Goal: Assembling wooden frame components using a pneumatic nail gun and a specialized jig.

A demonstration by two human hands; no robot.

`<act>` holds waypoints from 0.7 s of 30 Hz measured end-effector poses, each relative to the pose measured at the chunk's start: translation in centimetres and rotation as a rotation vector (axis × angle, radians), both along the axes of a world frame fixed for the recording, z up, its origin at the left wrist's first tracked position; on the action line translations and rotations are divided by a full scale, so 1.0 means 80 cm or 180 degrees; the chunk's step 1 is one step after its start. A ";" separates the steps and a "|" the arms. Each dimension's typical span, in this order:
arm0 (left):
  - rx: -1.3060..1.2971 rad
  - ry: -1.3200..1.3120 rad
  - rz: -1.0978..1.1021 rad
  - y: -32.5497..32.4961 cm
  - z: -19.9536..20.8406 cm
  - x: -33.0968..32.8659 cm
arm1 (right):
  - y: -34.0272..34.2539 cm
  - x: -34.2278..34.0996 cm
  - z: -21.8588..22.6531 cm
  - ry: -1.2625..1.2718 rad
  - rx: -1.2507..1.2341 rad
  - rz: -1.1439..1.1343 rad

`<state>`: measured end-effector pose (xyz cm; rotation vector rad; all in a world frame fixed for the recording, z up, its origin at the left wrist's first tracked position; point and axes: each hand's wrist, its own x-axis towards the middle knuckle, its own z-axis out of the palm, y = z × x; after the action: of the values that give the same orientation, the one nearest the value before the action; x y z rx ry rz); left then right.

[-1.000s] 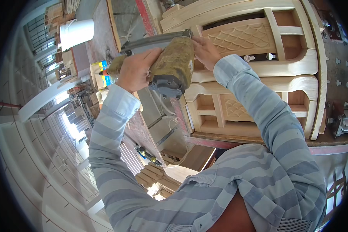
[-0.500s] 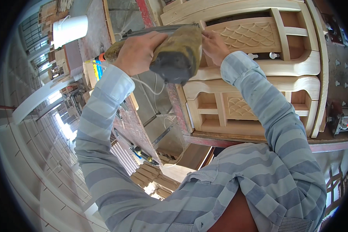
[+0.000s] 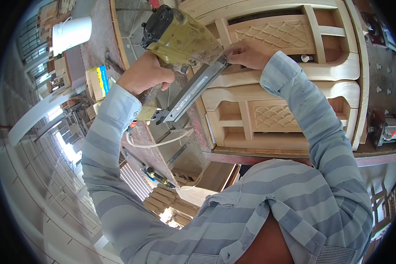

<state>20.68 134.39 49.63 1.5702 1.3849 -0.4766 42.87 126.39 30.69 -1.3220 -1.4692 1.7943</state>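
A worn yellow nail gun (image 3: 187, 37) with a black end cap hangs in front of me, above the gap beside the wooden panels. My left hand (image 3: 147, 75) is wrapped round its grip. The long grey magazine (image 3: 193, 92) slants down and left from the nose. At the nose, the bent fingers of my right hand (image 3: 251, 53) are closed in a pinch; the fingertips are partly hidden. Behind that hand lies a pale wooden panel (image 3: 275, 33) with carved scales. A pale air hose (image 3: 158, 144) loops below the grip.
A second carved wooden frame (image 3: 273, 115) lies nearer me. At left, a dusty bench (image 3: 103, 33) carries a white bucket (image 3: 71, 34) and a yellow-and-blue box (image 3: 97, 82). Another hand tool (image 3: 160, 177) lies lower down. Metal clamps (image 3: 385, 125) line the right edge.
The nail gun has been turned over: its black end now points up and left, and its magazine faces me. My left hand has turned with it; my right hand stays near the nose.
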 end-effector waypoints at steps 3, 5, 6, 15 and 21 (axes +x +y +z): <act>0.0034 0.0094 -0.0256 0.002 -0.004 0.000 | -0.001 0.000 -0.004 0.0077 0.0053 0.0052; 0.0052 0.0090 -0.0349 0.001 -0.004 0.002 | -0.001 -0.001 -0.005 0.0068 0.0074 0.0063; 0.0090 0.0231 -0.0419 -0.001 -0.003 0.006 | -0.002 -0.002 -0.008 0.0119 0.0024 0.0000; 0.0271 0.0537 -0.0854 -0.014 0.018 0.046 | -0.013 0.015 0.000 0.0114 -0.0099 -0.0265; 0.1116 -0.0447 -0.1062 -0.017 0.019 0.108 | -0.053 0.054 0.030 -0.0743 -0.0032 -0.1910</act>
<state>29.34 133.05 51.17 2.0965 1.1448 -0.3217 47.20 122.16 33.11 -1.7881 -1.0078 1.2906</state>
